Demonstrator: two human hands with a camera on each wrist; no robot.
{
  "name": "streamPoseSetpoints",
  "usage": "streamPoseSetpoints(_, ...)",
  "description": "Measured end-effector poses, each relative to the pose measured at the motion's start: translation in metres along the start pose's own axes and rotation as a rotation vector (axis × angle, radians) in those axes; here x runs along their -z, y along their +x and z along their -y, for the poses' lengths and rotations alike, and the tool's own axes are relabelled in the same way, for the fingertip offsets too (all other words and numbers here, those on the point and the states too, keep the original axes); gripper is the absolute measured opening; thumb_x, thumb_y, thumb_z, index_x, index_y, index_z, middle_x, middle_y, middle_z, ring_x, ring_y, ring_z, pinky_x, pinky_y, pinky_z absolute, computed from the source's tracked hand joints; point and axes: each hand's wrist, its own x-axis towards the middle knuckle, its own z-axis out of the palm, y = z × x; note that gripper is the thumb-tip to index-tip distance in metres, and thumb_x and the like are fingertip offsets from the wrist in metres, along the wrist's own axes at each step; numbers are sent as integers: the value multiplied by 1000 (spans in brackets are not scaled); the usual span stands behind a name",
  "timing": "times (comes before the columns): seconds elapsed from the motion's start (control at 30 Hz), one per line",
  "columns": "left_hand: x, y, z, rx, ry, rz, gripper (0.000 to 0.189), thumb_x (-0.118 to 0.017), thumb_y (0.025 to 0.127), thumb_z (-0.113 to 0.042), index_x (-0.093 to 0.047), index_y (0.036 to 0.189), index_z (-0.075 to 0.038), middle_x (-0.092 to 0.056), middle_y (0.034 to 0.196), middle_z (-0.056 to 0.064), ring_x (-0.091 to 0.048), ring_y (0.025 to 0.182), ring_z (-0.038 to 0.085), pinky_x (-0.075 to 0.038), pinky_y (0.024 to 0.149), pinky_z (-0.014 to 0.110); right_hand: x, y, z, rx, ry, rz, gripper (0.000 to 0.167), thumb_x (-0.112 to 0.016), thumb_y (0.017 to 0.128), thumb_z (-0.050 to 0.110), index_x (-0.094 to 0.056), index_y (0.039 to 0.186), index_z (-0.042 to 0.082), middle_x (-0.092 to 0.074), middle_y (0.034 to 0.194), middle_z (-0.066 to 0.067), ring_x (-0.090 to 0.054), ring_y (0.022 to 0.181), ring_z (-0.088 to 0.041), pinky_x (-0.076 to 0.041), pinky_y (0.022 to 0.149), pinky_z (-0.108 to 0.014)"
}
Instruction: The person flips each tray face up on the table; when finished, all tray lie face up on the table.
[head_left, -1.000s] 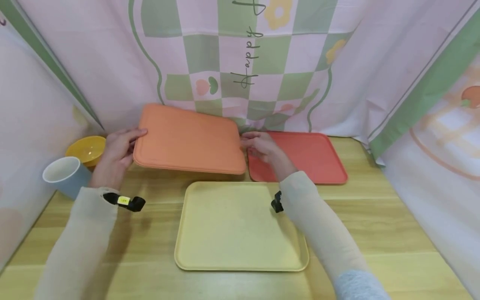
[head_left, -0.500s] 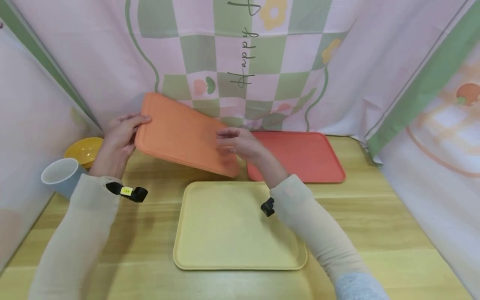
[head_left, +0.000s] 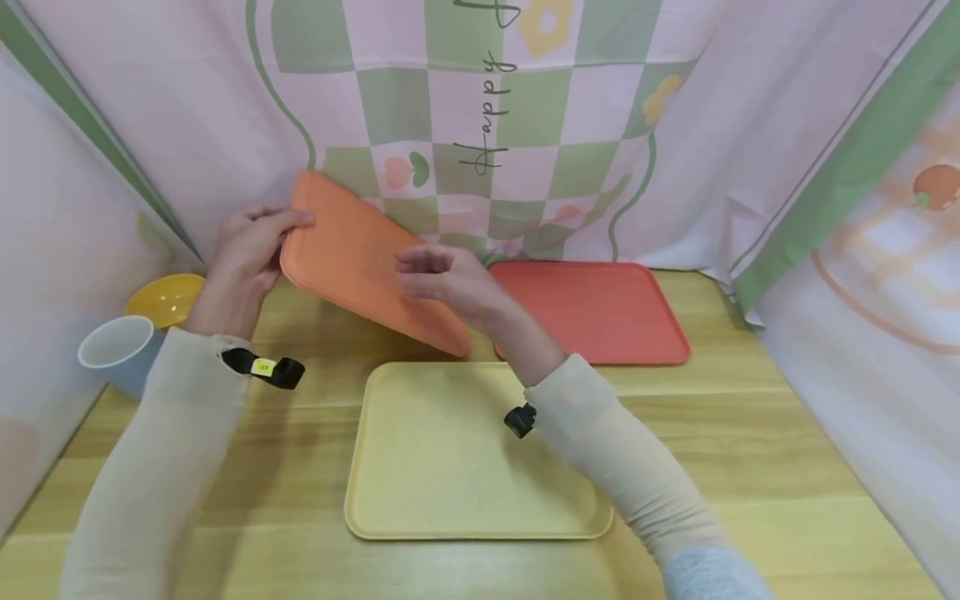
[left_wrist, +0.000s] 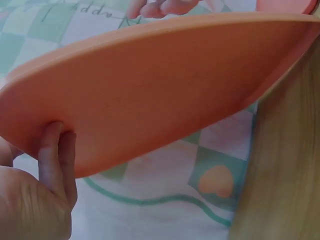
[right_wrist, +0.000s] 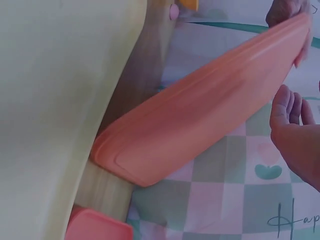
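My left hand (head_left: 247,258) pinches the left end of an orange tray (head_left: 360,258), with the thumb on the upper face and fingers on the other side. The tray slants, its left end raised and its right end low, near the tabletop. In the left wrist view, two fingers press the underside of the orange tray (left_wrist: 150,95). My right hand (head_left: 457,283) hovers over the tray's upper face, fingers loosely bent, holding nothing; the right wrist view shows a gap between the right hand (right_wrist: 295,135) and the tray.
A pale yellow tray (head_left: 480,458) lies flat on the wooden table (head_left: 300,500) in front. Behind it to the right lies a red tray (head_left: 600,312). A blue cup (head_left: 123,354) and a yellow bowl (head_left: 165,300) stand at the left. A patterned curtain (head_left: 465,100) hangs behind.
My right hand has let go of the orange tray's right edge and moved left over its face. The left hand has raised its end, so the tray tilts more steeply.
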Motion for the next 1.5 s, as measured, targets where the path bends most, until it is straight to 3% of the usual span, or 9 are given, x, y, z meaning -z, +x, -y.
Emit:
streamPoseSetpoints(0.2,-22,-1,-6,-19,-19,-1,19,-81,79,10,-69,90,1,-65,82,5,-63,59,12,-56,53,22,-9,-3,6,110,-49,-56,38,-66,93,-8,-59,129,-13,-57,133,-31,-64,107,-19,-54,97,-35)
streamPoseSetpoints(0.43,-48,-5,-9,16,-120,47,21,-79,83,7,-66,98,0,-67,75,6,-63,55,12,-54,51,22,-14,-7,17,220,-69,-110,36,-71,92,-3,-63,126,-8,-63,128,-24,-63,112,-23,-52,98,-33)
streamPoseSetpoints(0.67,-75,-9,-7,37,-238,133,22,-75,86,9,-71,108,5,-74,92,15,-71,67,20,-62,64,32,-19,-13,33,322,-102,-146,46,-72,92,3,-59,135,-6,-62,135,-15,-58,126,-22,-47,105,-29)
streamPoseSetpoints(0.93,-100,-14,-1,27,-207,199,24,-75,90,2,-72,113,1,-74,99,14,-73,79,21,-62,76,33,-14,-17,41,430,-172,-232,46,-75,91,5,-62,134,-2,-64,132,-8,-59,124,-15,-47,105,-28)
streamPoseSetpoints(1.07,-108,-14,5,11,-193,239,27,-76,91,-4,-71,118,-2,-74,97,10,-71,81,20,-61,78,32,-11,-17,42,442,-153,-267,46,-75,90,3,-61,134,-4,-62,133,-11,-59,124,-16,-48,104,-29)
streamPoseSetpoints(1.17,-112,-13,10,-3,-150,283,21,-76,93,-13,-71,111,-5,-72,95,7,-69,82,18,-61,77,32,-8,-17,42,454,-123,-294,44,-73,92,3,-61,134,-5,-62,133,-12,-59,124,-17,-49,103,-30)
streamPoseSetpoints(1.33,-121,-12,19,42,-62,354,20,-72,96,-28,-74,101,-8,-71,100,6,-68,91,20,-60,81,34,-1,-18,42,482,-74,-357,40,-70,95,1,-61,134,-6,-64,132,-16,-61,123,-20,-50,103,-32)
streamPoseSetpoints(1.5,-128,-13,30,88,12,455,33,-63,101,-33,-72,116,-5,-69,116,9,-65,108,25,-53,100,45,10,-22,42,492,-29,-441,40,-69,96,3,-62,135,-3,-65,132,-14,-61,124,-22,-52,100,-31)
